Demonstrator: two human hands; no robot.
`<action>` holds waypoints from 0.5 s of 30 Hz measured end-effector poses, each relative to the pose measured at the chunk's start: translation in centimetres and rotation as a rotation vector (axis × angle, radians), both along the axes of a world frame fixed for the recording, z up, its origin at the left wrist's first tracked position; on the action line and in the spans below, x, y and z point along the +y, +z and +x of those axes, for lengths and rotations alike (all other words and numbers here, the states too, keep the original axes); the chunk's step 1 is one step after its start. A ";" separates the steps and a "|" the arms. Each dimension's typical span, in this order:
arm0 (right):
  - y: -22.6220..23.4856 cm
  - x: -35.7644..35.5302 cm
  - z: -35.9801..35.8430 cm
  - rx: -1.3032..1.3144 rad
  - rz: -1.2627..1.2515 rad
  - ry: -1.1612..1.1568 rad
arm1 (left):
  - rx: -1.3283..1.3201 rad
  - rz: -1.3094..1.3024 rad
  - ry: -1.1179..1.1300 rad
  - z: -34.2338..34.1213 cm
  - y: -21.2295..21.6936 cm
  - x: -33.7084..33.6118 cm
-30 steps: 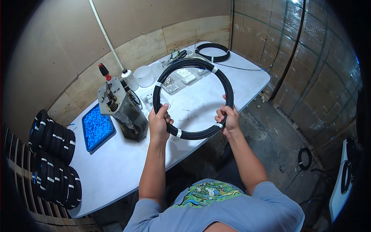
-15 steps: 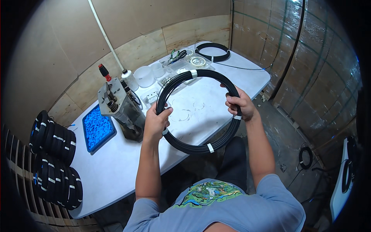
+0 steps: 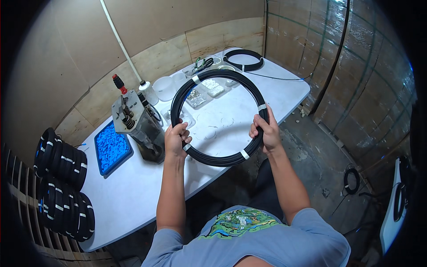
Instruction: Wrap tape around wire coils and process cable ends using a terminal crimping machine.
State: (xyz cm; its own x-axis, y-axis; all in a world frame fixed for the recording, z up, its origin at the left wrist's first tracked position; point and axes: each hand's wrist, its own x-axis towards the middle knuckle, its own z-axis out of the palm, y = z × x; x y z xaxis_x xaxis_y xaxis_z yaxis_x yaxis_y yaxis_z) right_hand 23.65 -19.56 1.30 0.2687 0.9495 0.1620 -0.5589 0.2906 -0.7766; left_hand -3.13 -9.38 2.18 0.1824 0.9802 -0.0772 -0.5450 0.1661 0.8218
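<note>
Head view. Landmark for all places: the metal bench device, standing on the white table. Black cable coil is to the right of the device, held up off the table, its near side reaching past the table's front edge. Four white bands show on the coil, spaced around the ring.

Left hand: grasping the coil's left side, fingers curled round it, just right of the device, near one band. Right hand: gripping the opposite side, farther right of the device, just below another band.

Surroundings: blue tray of small blue pieces just left of the device. Banded black coils farther left, in two stacked groups. White bottle just behind the device; round white container beside it, behind and to the right. Small metal parts and white pieces in clear trays, right of the device and seen through the ring. Second black coil lies flat on the table, well behind and right of the device
</note>
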 end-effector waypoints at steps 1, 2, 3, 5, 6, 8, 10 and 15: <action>0.5 -0.4 -0.6 -0.054 0.051 -0.056 | 0.002 0.000 0.000 -0.2 -0.5 0.3; 1.1 -0.8 -1.1 -0.108 0.100 -0.113 | -0.038 -0.035 -0.025 -0.5 -0.9 0.6; 1.7 -1.1 -1.5 -0.107 0.099 -0.112 | -0.078 -0.071 -0.049 -0.7 -1.4 0.9; 2.7 -1.4 -1.9 -0.149 0.110 -0.119 | -0.103 -0.095 -0.067 -0.8 -1.9 1.2; 2.7 -1.4 -1.9 -0.149 0.110 -0.118 | -0.129 -0.118 -0.086 -0.8 -2.0 1.2; 2.7 -1.3 -1.9 -0.148 0.102 -0.127 | -0.121 -0.113 -0.077 -0.7 -2.0 1.2; 2.6 -1.2 -1.8 -0.149 0.095 -0.135 | -0.114 -0.106 -0.066 -0.6 -1.8 1.0; 1.5 -1.0 -1.5 -0.150 0.072 -0.147 | -0.047 -0.061 -0.035 -0.7 -1.3 0.3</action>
